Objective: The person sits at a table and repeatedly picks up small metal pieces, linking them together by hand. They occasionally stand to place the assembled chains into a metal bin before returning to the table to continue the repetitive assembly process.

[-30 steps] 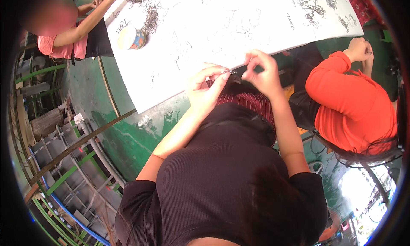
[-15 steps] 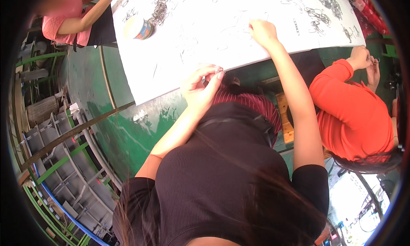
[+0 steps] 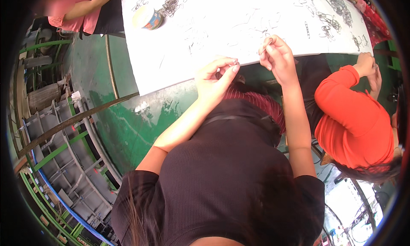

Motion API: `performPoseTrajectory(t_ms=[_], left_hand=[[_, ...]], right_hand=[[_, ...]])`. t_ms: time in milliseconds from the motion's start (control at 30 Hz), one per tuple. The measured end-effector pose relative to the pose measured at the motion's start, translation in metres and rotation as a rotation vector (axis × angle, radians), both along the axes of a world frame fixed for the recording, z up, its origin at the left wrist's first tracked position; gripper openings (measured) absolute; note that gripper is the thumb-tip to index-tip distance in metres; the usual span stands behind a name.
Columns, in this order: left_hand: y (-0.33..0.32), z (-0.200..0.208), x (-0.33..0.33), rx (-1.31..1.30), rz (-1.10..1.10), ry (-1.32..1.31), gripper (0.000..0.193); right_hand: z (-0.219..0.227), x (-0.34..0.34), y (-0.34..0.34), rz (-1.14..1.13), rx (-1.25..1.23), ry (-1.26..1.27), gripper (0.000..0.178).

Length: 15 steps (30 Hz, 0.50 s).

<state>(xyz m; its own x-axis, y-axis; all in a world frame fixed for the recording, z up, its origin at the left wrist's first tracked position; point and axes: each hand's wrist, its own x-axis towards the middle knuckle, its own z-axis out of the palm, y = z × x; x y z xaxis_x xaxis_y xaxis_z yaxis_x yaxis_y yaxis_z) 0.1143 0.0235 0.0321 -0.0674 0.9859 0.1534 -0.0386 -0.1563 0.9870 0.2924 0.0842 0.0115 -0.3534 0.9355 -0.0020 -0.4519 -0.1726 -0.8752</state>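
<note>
My left hand [image 3: 213, 79] is at the near edge of the white table [image 3: 171, 70], thumb and forefinger pinched together on something small that I cannot make out. To its right and slightly higher, my right hand [image 3: 279, 60] has its fingers curled in, with a thin dark wire-like piece [image 3: 267, 42] at the fingertips. Beyond both hands, several loose thin dark looped pieces [image 3: 265, 21] lie scattered over the tabletop.
A round tub [image 3: 153, 20] with a colourful side stands at the table's left, beside a heap of dark looped pieces [image 3: 171, 4]. More heaps [image 3: 339, 8] lie far right. A person in orange [image 3: 352, 117] sits close on my right; others are at the far corners.
My right hand has drawn back from the tabletop toward me and turned, now with a thin piece at its fingertips. My left hand keeps its pinch. The whole view has shifted somewhat.
</note>
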Motion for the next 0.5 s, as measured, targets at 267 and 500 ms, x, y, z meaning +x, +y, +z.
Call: performPoseTrajectory(t_ms=[267, 500], left_hand=[[0.007, 0.0, 0.006, 0.09, 0.018, -0.02, 0.011], [0.003, -0.007, 0.004, 0.085, 0.036, -0.05, 0.011]], right_hand=[[0.025, -0.021, -0.027, 0.043, 0.066, -0.154, 0.009], [-0.028, -0.001, 0.01, -0.125, -0.048, -0.592, 0.01]])
